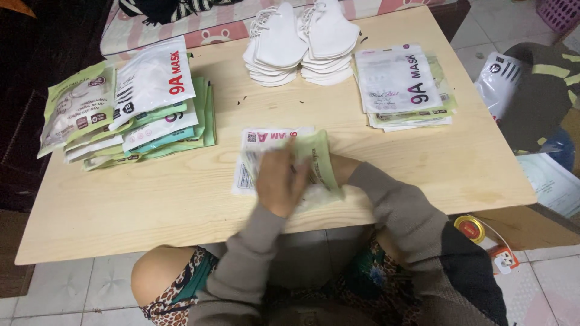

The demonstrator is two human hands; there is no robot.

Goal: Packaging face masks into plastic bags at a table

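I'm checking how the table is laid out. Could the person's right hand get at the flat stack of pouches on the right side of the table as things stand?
Probably yes. The stack of pouches lies uncovered on the table, with bare wood between it and the right hand, which is now on the green pouch.

The left hand [279,181] is blurred. The right hand is hidden under the green pouch [320,163]. The pink basket [559,13] is cut off.

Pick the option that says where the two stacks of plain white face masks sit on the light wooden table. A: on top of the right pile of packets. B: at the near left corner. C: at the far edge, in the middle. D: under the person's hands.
C: the two stacks of plain white face masks sit at the far edge of the light wooden table, between the two packet piles.
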